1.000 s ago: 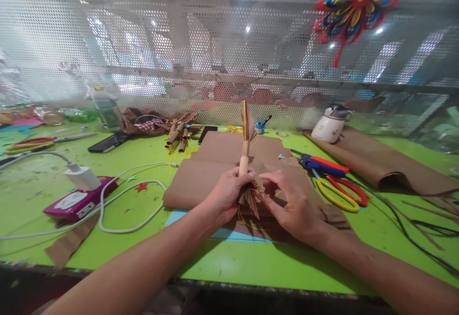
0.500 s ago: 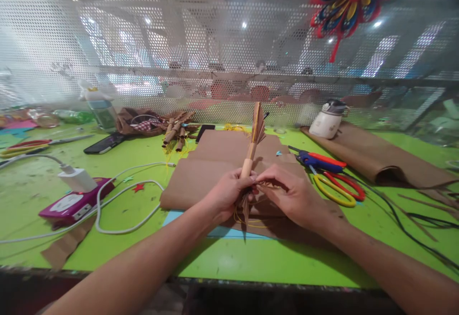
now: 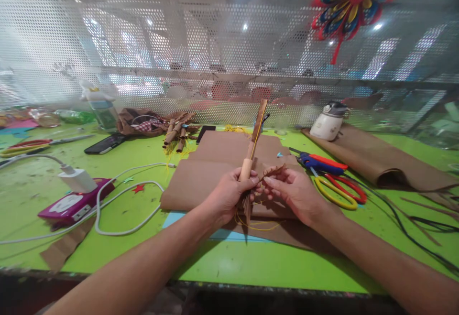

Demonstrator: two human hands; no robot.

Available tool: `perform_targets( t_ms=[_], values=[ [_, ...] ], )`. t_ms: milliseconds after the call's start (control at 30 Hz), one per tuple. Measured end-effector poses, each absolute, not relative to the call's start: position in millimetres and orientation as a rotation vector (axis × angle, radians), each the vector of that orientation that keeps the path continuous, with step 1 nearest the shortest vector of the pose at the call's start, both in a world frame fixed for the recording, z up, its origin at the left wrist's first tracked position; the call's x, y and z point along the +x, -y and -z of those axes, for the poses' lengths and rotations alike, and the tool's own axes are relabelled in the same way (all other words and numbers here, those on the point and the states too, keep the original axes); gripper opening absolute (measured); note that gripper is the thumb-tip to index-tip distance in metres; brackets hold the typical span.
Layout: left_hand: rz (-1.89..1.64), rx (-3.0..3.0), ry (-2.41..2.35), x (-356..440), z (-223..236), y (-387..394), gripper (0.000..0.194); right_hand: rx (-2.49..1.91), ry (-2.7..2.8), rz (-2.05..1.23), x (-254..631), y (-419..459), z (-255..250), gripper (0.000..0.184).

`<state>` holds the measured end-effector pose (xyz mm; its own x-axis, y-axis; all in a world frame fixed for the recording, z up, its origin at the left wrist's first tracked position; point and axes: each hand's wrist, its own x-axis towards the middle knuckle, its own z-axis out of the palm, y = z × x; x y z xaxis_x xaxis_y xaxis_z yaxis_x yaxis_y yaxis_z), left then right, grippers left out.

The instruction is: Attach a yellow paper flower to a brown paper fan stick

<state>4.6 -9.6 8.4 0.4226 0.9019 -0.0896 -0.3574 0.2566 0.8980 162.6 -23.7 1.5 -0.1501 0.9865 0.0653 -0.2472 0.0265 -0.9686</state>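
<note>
My left hand (image 3: 229,193) is closed around a rolled brown paper tube (image 3: 245,169), which stands tilted with a long folded paper strip (image 3: 259,121) rising from its top and a yellow string along it. Pleated paper ends hang below that hand. My right hand (image 3: 296,193) pinches a crinkled brown paper strip (image 3: 274,170) just right of the tube; its lower end runs in toward the left fingers. A loop of yellow string (image 3: 263,229) dangles beneath. Under both hands lie brown paper sheets (image 3: 201,179) over light blue paper (image 3: 224,234).
To the right are red-and-yellow-handled scissors (image 3: 335,193), a blue glue gun (image 3: 319,161), a white bottle (image 3: 327,123) and a brown paper roll (image 3: 380,159). Leftward lie a power strip (image 3: 71,207), a white cable (image 3: 125,233), a phone (image 3: 105,144) and several small paper rolls (image 3: 175,133).
My right hand has moved slightly right and turned, drawing the crinkled paper strip out from the tube. The strip above the tube has tilted right and looks narrower.
</note>
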Motion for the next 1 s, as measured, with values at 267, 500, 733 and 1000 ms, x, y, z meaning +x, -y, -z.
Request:
perform_targets(
  t_ms=[267,500,733,1000],
  values=[
    [-0.983,0.991,-0.764,6.0,-8.7,8.8,0.025,-1.126,1.296,-1.126,153.8,30.9,-8.3,0.026],
    [-0.969,1.023,-0.739,6.0,-5.6,10.0,0.027,-1.088,1.329,-1.107,154.5,28.3,-5.4,0.024],
    [-0.934,0.968,-0.759,6.1,-9.2,10.0,0.029,-1.105,1.401,-1.037,162.4,22.0,-0.8,0.025],
    [-0.949,0.994,-0.731,5.8,-9.5,10.8,0.030,-1.066,1.422,-1.095,157.4,28.4,-11.5,0.028]
  ],
)
